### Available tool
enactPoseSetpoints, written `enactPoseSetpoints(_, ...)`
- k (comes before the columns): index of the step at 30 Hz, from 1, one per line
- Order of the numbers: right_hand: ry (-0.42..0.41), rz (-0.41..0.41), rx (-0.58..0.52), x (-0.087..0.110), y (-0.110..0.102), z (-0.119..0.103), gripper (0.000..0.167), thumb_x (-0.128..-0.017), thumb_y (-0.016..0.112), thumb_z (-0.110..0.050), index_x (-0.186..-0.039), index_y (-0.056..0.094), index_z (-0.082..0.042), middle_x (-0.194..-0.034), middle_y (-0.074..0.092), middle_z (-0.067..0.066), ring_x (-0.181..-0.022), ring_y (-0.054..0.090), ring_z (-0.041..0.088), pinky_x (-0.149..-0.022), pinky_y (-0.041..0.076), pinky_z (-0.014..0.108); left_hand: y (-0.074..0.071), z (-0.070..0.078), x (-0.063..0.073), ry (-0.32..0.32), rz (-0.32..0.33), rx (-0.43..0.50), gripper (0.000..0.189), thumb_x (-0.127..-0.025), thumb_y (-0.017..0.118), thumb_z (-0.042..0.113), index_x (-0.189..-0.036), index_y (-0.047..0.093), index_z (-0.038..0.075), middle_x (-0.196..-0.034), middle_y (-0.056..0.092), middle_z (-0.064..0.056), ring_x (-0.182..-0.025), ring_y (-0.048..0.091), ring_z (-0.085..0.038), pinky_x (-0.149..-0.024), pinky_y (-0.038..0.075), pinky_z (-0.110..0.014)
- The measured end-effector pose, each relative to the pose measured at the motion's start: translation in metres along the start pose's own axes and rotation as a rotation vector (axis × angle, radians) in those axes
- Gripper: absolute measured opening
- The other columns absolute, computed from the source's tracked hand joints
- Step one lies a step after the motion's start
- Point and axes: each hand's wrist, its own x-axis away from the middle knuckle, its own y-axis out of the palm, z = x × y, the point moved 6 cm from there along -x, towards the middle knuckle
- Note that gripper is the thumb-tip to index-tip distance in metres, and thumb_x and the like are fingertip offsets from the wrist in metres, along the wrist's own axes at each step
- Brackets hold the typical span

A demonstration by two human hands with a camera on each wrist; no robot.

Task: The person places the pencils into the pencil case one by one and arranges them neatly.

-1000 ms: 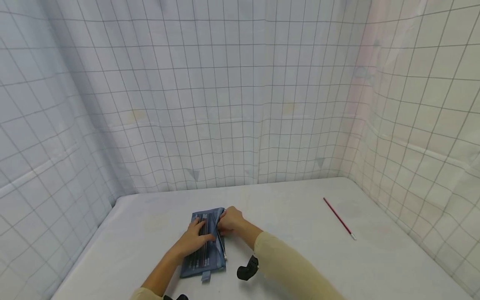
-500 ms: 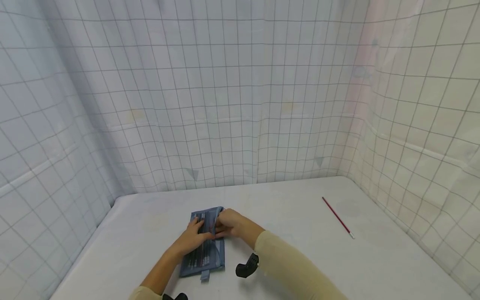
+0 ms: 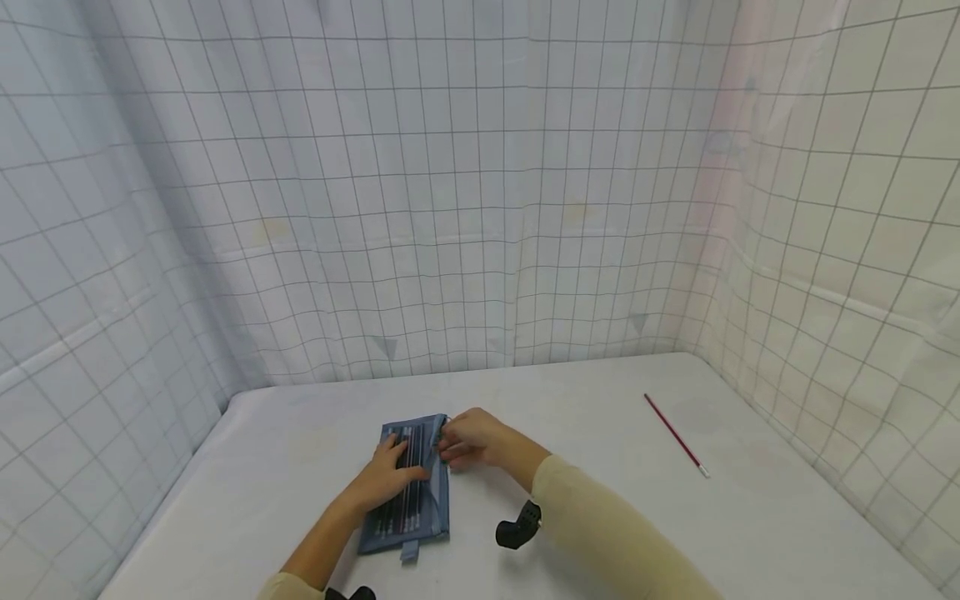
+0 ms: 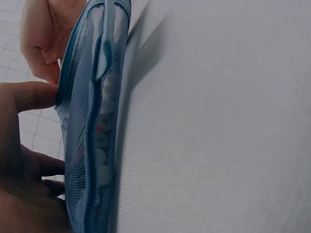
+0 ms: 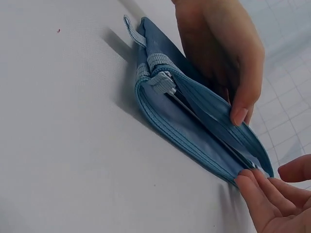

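Note:
A blue mesh zip pencil case (image 3: 438, 508) lies on the white table with several pencils (image 3: 408, 508) showing through it. My left hand (image 3: 382, 479) rests on top with its fingers spread. In the right wrist view, the left thumb (image 5: 240, 114) presses the upper zipper edge and the zip gapes. One slim pencil (image 5: 187, 107) lies along inside that opening. My right hand (image 3: 474, 437) is at the far right end of the case. Its fingertips (image 5: 248, 177) touch the lower rim there, with the thumb apart from them. In the left wrist view, round pencil ends (image 4: 103, 141) show through the mesh.
A red pencil (image 3: 677, 435) with a white end lies alone on the right of the table (image 3: 570, 417). White grid-patterned curtains (image 3: 480, 208) enclose the back and sides. A fabric tab (image 3: 409, 551) sticks out from the case's near edge.
A pencil end stuck out at the case's right edge one second ago; it now lies within the opening. My right hand moved left, then back right. My left hand stays put.

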Motion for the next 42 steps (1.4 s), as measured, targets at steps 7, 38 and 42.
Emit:
enactPoseSetpoints(7,-0.001,-0.024,0.081,0.009,-0.015,-0.009,0.031,-0.101,0.061,-0.004,-0.129,0.066,0.007,-0.106,0.073,0.016,-0.098,0.073,0.033,-0.077,0.061,0.044,0.000,0.003,0.001,0.027,0.008,-0.020,0.093,-0.088,0.070,0.038,-0.153,0.032,-0.015,-0.163,0.015,-0.036,-0.148,0.013,-0.058,-0.115,0.018,-0.071)
enactPoseSetpoints(38,0.000,0.028,0.189,0.030,-0.080,-0.024,0.041,-0.095,0.072,-0.005,-0.133,0.064,0.006,-0.118,0.070,0.014,-0.104,0.072,0.037,-0.082,0.061,0.044,-0.001,0.003,0.003,0.055,0.006,0.011,0.091,-0.089,0.070,0.036,-0.154,0.031,-0.015,-0.164,0.014,-0.036,-0.148,0.011,-0.059,-0.114,0.016,-0.072)
enactPoseSetpoints(42,0.001,0.051,0.209,0.033,-0.092,-0.024,0.041,-0.095,0.073,-0.005,-0.133,0.064,0.006,-0.118,0.070,0.014,-0.103,0.072,0.036,-0.081,0.061,0.044,-0.001,0.003,0.003,0.055,0.014,-0.003,0.091,-0.088,0.070,0.036,-0.154,0.031,-0.015,-0.163,0.015,-0.036,-0.148,0.012,-0.059,-0.115,0.017,-0.072)
